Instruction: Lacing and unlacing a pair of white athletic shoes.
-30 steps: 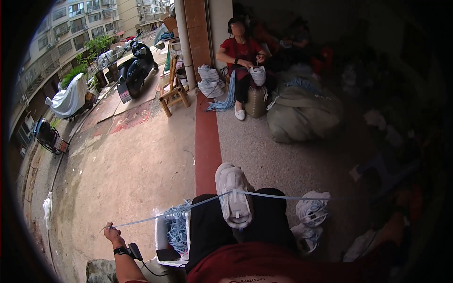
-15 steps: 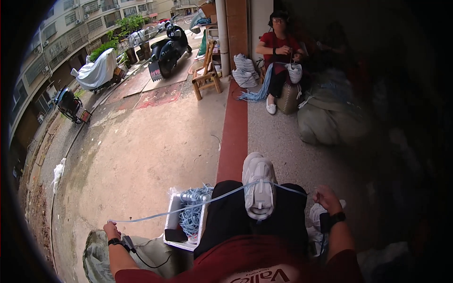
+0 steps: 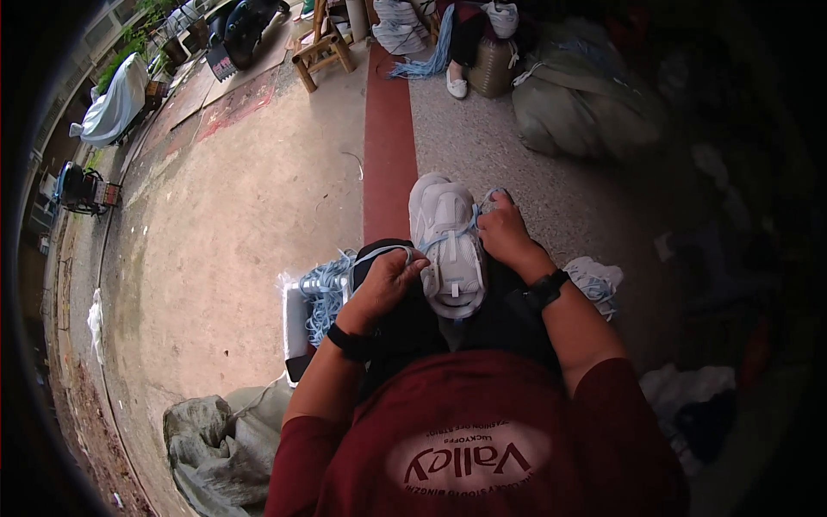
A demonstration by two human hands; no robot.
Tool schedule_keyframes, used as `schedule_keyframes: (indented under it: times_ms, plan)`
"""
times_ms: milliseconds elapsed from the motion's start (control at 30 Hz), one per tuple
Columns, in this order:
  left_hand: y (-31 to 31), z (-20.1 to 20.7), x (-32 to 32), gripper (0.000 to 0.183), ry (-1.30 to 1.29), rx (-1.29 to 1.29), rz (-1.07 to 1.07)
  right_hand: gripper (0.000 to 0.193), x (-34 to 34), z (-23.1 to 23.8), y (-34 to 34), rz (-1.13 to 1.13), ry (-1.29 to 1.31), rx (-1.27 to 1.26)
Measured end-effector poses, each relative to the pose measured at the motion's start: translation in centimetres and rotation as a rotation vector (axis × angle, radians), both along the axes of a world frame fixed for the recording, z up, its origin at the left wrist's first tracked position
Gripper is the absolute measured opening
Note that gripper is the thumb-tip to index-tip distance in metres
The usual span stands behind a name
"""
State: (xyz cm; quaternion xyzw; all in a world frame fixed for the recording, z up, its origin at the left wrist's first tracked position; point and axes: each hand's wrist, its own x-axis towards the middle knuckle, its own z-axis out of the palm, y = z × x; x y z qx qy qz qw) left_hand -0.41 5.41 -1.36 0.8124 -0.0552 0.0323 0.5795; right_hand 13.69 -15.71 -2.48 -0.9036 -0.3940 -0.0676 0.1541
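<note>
A white sneaker (image 3: 455, 258) rests between my knees with its heel opening toward me. A light-blue shoelace (image 3: 438, 239) crosses over its tongue. At the shoe's left side my left hand (image 3: 392, 280) pinches one end of the lace between thumb and fingers. My right hand (image 3: 506, 229) is closed on the lace at the shoe's right edge, with a bit of blue showing above the fingertips. Both wrists wear black bands. Where the lace enters the eyelets is too small to make out.
Left of my leg stands a white foam box (image 3: 295, 320) heaped with blue laces (image 3: 327, 297). A grey-green sack (image 3: 215, 444) lies nearby; white shoes (image 3: 594, 283) lie right. Ahead are a large sack (image 3: 586, 103), a bamboo chair (image 3: 320, 53) and a seated person's leg (image 3: 461, 52).
Both hands have come in from wide apart to the shoe's two sides, and the stretched lace is now drawn in close. My view has tipped downward.
</note>
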Motion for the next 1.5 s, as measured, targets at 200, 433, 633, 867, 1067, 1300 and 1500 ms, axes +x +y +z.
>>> schedule_keyframes:
  times_ms: [200,433,633,867,1067,1300,1500]
  plan:
    - [-2.6,-1.2,3.1,0.023,-0.277,0.684,-0.246,0.009,0.0,-1.4,1.1,-0.198,0.837,0.68]
    - [-3.5,-1.6,3.8,0.032,-0.23,0.68,-0.047,0.008,0.2,-2.3,1.2,-0.154,1.062,0.982]
    - [-3.5,-2.3,3.9,0.033,-0.238,0.582,-0.004,0.011,0.1,-3.2,2.2,-0.153,0.431,0.675]
    - [-3.9,-1.9,3.5,0.033,-0.247,0.567,0.026,0.012,1.1,-2.8,2.7,-0.161,0.362,0.389]
    - [-3.9,-1.7,3.1,0.026,-0.382,0.641,-0.004,0.007,-0.5,-2.6,3.1,-0.223,0.46,0.548]
    - [-3.6,-1.7,3.2,0.018,-0.492,0.679,-0.087,0.029,-2.7,-1.3,1.1,-0.058,0.346,0.352]
    - [-3.7,-1.6,3.5,0.014,-0.361,0.814,-0.145,0.042,-1.5,0.1,0.6,0.005,0.518,0.205]
